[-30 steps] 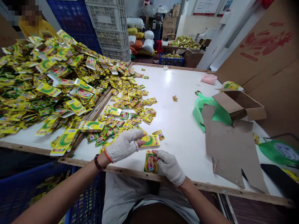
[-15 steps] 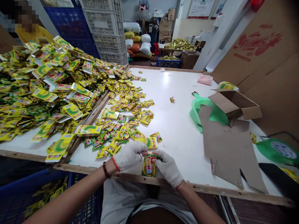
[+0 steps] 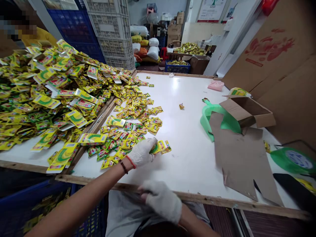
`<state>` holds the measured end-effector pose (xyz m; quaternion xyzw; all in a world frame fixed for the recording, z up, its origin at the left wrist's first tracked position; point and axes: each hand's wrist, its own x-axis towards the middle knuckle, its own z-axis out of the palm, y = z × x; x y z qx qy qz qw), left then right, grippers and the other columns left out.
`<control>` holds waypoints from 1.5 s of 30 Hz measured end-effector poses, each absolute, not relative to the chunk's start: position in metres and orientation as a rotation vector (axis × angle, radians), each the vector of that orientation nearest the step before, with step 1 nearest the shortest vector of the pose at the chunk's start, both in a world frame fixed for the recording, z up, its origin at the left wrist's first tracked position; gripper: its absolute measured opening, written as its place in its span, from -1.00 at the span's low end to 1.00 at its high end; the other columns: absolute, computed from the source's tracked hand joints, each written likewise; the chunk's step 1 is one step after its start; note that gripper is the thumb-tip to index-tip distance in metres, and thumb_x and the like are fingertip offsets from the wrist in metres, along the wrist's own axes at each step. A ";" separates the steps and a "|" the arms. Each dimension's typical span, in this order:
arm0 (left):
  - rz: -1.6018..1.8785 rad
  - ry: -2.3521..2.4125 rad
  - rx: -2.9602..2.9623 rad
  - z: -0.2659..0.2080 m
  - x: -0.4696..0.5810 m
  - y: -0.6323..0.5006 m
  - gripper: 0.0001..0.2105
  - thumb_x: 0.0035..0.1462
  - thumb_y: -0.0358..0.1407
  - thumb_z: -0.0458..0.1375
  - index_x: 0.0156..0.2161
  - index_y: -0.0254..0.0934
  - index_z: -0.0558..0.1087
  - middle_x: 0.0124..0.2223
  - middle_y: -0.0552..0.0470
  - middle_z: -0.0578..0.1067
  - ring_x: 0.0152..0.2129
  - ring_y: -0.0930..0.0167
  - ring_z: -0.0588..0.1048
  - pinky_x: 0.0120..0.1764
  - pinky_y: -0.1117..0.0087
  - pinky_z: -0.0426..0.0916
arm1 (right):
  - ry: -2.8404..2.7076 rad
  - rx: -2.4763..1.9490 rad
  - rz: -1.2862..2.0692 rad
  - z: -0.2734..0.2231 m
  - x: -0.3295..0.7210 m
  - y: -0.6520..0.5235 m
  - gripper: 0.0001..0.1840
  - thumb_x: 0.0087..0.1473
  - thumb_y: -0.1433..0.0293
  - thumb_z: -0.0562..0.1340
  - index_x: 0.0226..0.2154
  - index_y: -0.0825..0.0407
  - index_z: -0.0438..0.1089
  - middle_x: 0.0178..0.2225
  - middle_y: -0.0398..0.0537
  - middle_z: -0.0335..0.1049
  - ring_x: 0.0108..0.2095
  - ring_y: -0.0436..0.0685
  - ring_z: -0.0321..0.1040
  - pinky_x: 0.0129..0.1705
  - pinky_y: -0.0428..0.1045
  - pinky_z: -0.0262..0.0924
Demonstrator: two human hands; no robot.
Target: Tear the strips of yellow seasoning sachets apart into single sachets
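My left hand (image 3: 143,153), in a white knit glove with bare fingertips, reaches over the table and grips the end of a small yellow and green candy box (image 3: 159,146). Beside that box lies a wrapped candy packet (image 3: 167,147). Under and around the left wrist are many small yellow and green candy packets (image 3: 125,143). My right hand (image 3: 161,199), gloved the same way, is low at the table's front edge over my lap. Motion blurs its fingers, and I cannot make out anything in them.
A large heap of candy boxes and packets (image 3: 49,89) covers the left table behind a wooden strip. On the right are a green scoop (image 3: 206,121), an open carton (image 3: 266,119) and flat cardboard (image 3: 242,158). A blue crate (image 3: 14,197) stands below left.
My left hand has moved up and away from me onto the yellow box. The right hand has dropped towards my lap, and the box both hands held is out of sight.
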<state>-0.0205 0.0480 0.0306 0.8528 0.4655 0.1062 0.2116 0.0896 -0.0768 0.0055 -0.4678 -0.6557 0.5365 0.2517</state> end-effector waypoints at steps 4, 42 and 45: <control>0.727 0.969 1.556 0.027 -0.026 0.018 -0.65 0.09 -0.18 0.02 -0.03 -0.29 0.25 -0.15 -0.08 0.42 -0.26 0.35 0.41 -0.22 0.35 0.32 | -1.273 -1.494 1.128 -0.003 0.140 -0.056 -0.67 -0.01 0.33 0.13 -0.17 0.10 0.34 -0.33 0.01 0.45 -0.33 0.10 0.39 -0.28 -0.02 0.31; 0.514 0.992 1.720 0.023 -0.031 0.013 -0.79 0.05 -0.25 0.07 -0.41 -0.36 0.45 -0.49 0.10 0.38 -0.52 0.50 0.29 -0.47 0.54 0.15 | -1.578 -1.507 1.003 0.003 0.149 -0.034 -0.76 0.02 0.31 0.13 -0.37 0.05 0.48 -0.42 -0.08 0.49 -0.40 0.09 0.39 -0.37 -0.06 0.28; 0.465 1.019 1.729 0.027 -0.032 0.017 -0.83 0.00 -0.27 0.10 -0.43 -0.36 0.46 -0.51 0.11 0.38 -0.53 0.50 0.29 -0.50 0.55 0.14 | -1.598 -1.531 1.000 0.009 0.151 -0.030 -0.79 -0.02 0.34 0.15 -0.40 0.04 0.49 -0.45 -0.10 0.50 -0.42 0.09 0.39 -0.39 -0.06 0.28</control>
